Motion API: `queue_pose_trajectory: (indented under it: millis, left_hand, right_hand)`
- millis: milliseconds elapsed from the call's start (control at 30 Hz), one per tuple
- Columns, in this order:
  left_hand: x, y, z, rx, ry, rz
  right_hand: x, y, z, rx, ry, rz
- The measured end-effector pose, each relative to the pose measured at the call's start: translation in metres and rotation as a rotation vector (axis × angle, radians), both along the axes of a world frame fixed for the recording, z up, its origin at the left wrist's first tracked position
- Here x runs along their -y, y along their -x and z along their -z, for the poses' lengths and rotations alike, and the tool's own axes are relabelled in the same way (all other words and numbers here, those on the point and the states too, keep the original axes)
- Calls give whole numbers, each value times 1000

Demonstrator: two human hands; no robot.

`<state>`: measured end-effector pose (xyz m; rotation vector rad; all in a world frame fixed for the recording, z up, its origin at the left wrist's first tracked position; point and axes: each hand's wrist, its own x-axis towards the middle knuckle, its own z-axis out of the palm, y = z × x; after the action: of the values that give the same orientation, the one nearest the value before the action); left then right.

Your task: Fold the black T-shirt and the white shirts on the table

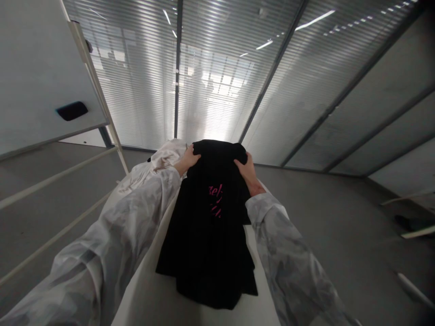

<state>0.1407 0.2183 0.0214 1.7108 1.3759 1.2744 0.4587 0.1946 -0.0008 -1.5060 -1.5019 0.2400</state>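
A black T-shirt with pink lettering on it lies lengthwise along a narrow white board or table. Its far end is folded over or bunched, and both my hands grip it there. My left hand pinches the far left corner, thumb on top. At the far right corner, my right hand is closed on the cloth in the same way. The fingers under the fabric are hidden. The near hem lies loose and uneven toward me.
Beyond my left hand, crumpled white cloth lies on the far left of the board. A whiteboard on a pale frame, with a black eraser-like object on it, stands at left. Glass partitions with blinds rise behind.
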Motion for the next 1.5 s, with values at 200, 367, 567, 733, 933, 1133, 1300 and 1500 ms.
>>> queue_pose_trajectory:
  millis: [200, 367, 567, 733, 933, 1133, 1300, 1500]
  left_hand:
    - [54, 1, 31, -270, -150, -19]
    - [127, 26, 65, -441, -218, 467]
    - [179, 46, 75, -519, -161, 525]
    - [212, 40, 54, -465, -198, 707]
    - [227, 32, 50, -463, -257, 981]
    - [209, 54, 47, -337, -288, 852]
    - [181, 111, 41, -79, -170, 717]
    - [160, 144, 55, 196, 120, 622]
  right_hand:
    - [44, 2, 38, 174, 240, -4]
    - [115, 6, 63, 341, 109, -118]
    - [168, 19, 74, 391, 131, -227]
    - [177, 31, 72, 295, 165, -289]
    - [183, 37, 73, 282, 126, -289]
    - [185, 35, 73, 306, 58, -329]
    - [185, 34, 74, 319, 50, -342]
    - [190, 38, 61, 367, 57, -318]
